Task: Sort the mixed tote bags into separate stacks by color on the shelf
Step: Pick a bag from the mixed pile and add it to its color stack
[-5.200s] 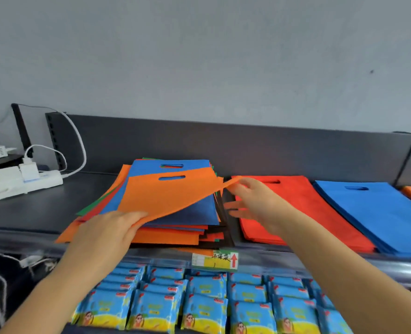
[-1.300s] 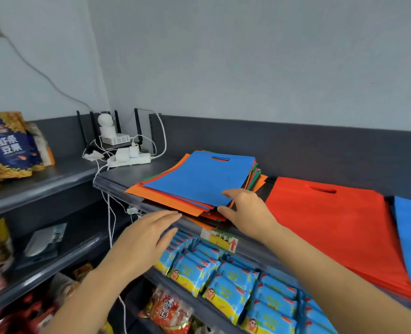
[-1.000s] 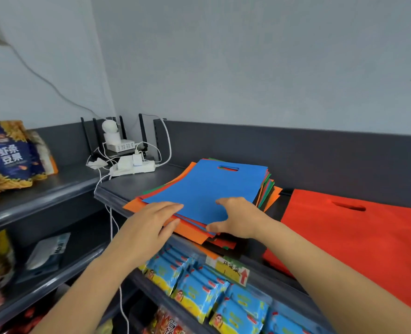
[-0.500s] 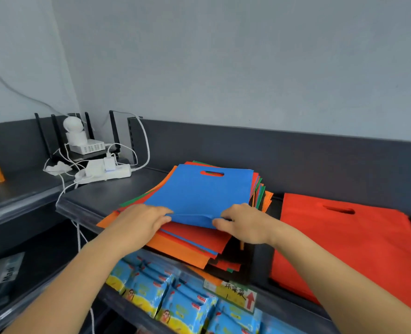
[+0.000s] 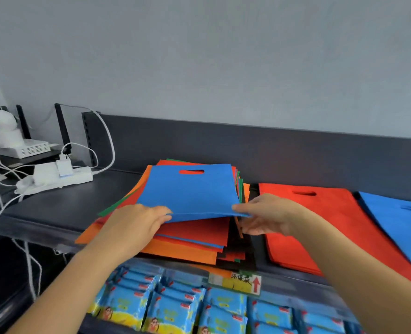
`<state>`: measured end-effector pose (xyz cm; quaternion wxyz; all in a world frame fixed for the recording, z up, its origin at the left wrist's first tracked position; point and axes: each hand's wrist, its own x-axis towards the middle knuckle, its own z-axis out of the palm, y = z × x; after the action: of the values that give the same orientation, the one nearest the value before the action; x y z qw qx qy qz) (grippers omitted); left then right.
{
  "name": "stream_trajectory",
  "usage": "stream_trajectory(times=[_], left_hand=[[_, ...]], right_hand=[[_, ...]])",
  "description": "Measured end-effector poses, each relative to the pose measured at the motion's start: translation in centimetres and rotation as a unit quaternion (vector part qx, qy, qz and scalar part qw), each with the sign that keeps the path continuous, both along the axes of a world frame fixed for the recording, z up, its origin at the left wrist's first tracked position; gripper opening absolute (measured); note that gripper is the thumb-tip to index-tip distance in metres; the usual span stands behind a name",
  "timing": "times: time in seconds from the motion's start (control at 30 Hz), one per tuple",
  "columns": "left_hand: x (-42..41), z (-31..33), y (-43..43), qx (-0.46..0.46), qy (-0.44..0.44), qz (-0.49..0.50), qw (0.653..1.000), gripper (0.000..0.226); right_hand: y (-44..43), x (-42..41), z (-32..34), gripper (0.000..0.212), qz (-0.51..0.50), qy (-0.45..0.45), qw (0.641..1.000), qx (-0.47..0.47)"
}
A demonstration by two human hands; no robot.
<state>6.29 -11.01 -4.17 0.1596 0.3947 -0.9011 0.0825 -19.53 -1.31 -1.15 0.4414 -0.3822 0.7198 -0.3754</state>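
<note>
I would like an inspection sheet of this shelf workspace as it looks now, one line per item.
Surface: dark grey metal shelf.
Job's things: blue fabric tote bag, near edge raised off mixed-colour bag pile; red bag stack and blue bag stack to its right.
Clutter: white power strip, white router.
Hands: left hand and right hand pinch the blue bag's near corners.
Cables: white cables by the strip, some hanging off the shelf.
Surroundings: grey wall; blue snack packets below.

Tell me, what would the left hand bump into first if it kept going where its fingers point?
The left hand holds the near corner of the blue bag. Going on, its fingers would probably slide along that lifted edge, above the red bag, and meet the right hand first. Depth is unclear.
</note>
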Motion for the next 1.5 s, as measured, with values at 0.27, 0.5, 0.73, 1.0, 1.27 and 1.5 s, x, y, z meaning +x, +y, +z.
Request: stream_trajectory(times=[0.27,0.5,0.73,1.0,1.27,1.5], left_hand=[[-0.1,-0.3,1.2,0.027,0.091,-0.058,0.994,0.026],[-5.0,-0.6,4.1,-0.023,0.111,-0.13,0.985,0.02],[-13.8,0.0,9.4,-0.068,0.101,-0.216,0.969,0.028],[-25.6,-0.5,17.0,-0.069,0.106,-0.299,0.946,0.03],[-34.8,-0.7,23.8,-0.022,0.074,-0.327,0.942,0.042],[-39.0,-1.4,27.1,0.038,0.008,-0.326,0.945,0.035]], right_hand=[[1.3,0.2,-1.8,0.054,-0.109,0.233,0.952,-0.168],[6.4,-3.2,-2.4,0.038,-0.181,0.29,0.914,-0.219],[14.2,-10.7,-2.9,0.036,-0.255,0.265,0.9,-0.233],[24.1,-20.6,-3.2,0.034,-0.333,0.265,0.876,-0.225],[31.9,-27.7,-3.4,0.038,-0.385,0.294,0.851,-0.204],[35.6,-31.3,-4.2,0.042,-0.391,0.325,0.846,-0.161]])
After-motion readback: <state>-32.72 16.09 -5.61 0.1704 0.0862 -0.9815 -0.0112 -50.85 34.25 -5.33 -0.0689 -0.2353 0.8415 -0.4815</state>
